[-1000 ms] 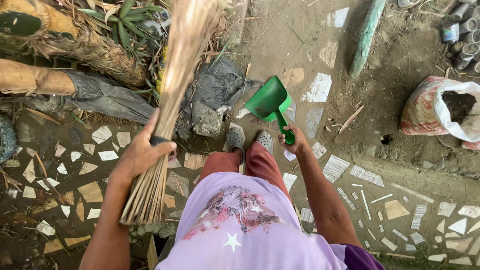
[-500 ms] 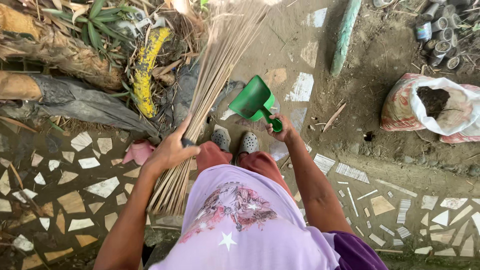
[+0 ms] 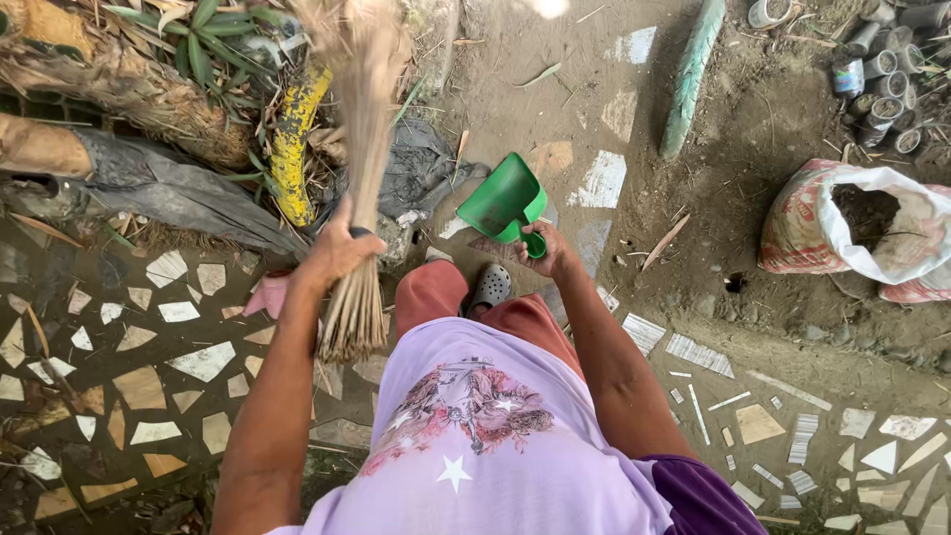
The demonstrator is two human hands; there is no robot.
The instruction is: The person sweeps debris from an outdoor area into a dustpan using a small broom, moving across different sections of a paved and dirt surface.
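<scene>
Paving of broken tile pieces set in dark ground is seen at far left, with dry stalks and a spiky green plant along the upper edge. A grey plastic sheet is draped below the plant, and a yellow, mottled curved piece lies beside it.

Next across, the left hand is closed around the bound neck of a stick broom; the cut butt ends hang below the fist, and the bristles fan upward, blurred, over crumpled grey sheeting and leaf litter.

At centre, reddish trousers and a dark perforated clog are seen under a lilac printed shirt. The right hand is wrapped around the handle of a green dustpan, which is tilted with its mouth towards the broom, just above bare dirt and a pale tile.

Step judged in hand: sweeping litter towards the pan. The next move is judged to call for the pan's lip being pressed flat to the ground and short broom strokes being drawn into it.

Further right, a green pole lies on the dirt. At far right, an open sack of dark soil is slumped, and small grey pots are clustered above it.
</scene>
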